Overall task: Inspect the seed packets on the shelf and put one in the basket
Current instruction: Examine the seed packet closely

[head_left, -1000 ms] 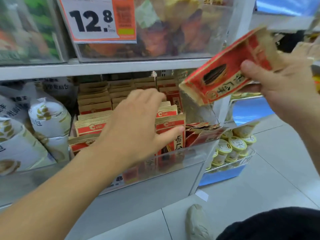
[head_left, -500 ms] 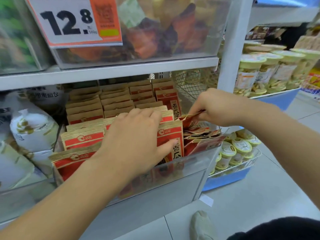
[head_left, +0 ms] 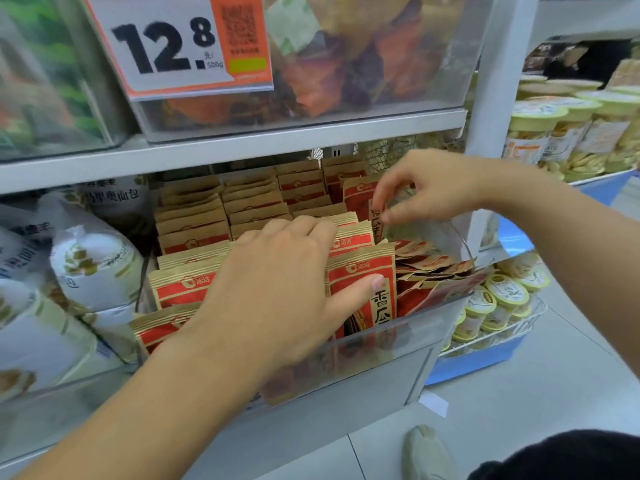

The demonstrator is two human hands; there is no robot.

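The right hand (head_left: 427,188), low among the flat packets half a second ago, now pinches an upright seed packet (head_left: 375,221) farther back in the shelf bin (head_left: 398,336). The left hand (head_left: 277,289) stays on the near rows, fingers curled over their tops, fingertips hidden. No basket shows.

L hand (head_left: 280,292) reaches fwd toward 12 o'clock, palm down, fingers curled, thumb at 3 o'clock; R hand (head_left: 429,188) pinches, fingertips (head_left: 381,202) at 9.
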